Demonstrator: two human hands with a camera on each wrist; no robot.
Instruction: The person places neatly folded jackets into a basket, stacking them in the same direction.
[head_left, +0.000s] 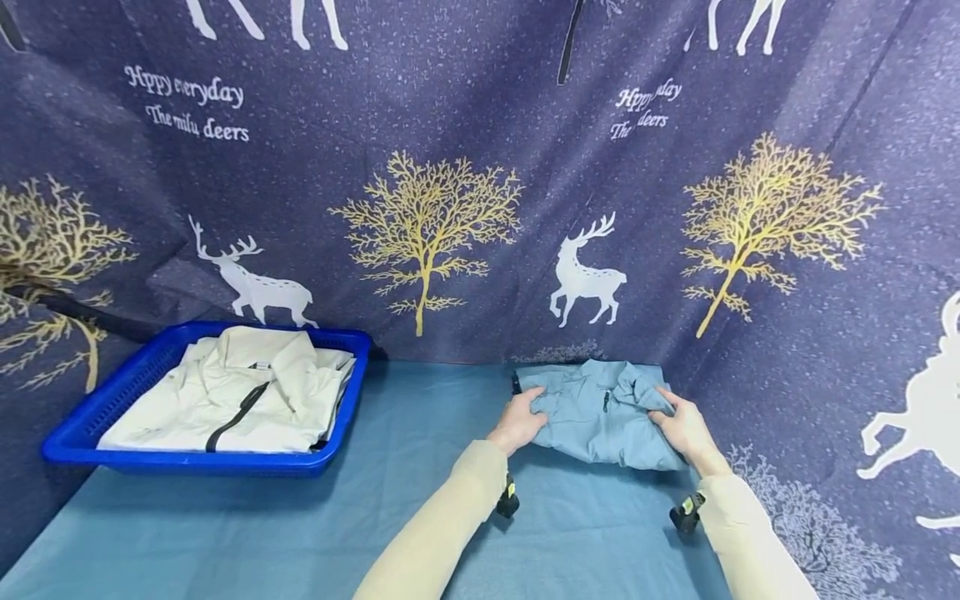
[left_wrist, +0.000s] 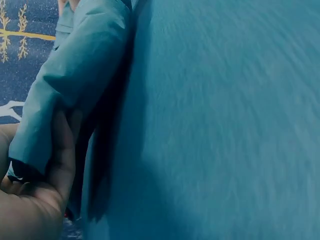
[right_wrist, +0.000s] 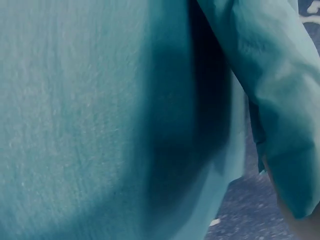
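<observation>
A folded light-blue jacket (head_left: 588,421) with a small dark zip pull is at the far right of the table, close to the deer-print cloth. My left hand (head_left: 520,422) grips its left side; in the left wrist view the fingers (left_wrist: 62,150) curl underneath the fabric. On the opposite side my right hand (head_left: 686,429) holds the jacket with the thumb over the top. A dark shadow lies under the jacket's near edge, which stands off the tabletop. In the right wrist view the jacket (right_wrist: 285,100) hides most of the right hand.
To the left stands a blue plastic basket (head_left: 187,465) holding folded off-white clothing (head_left: 172,408) with a black strip across it. A blue cloth (head_left: 405,467) covers the table. Behind and along the right hangs a dark-blue printed cloth (head_left: 480,100).
</observation>
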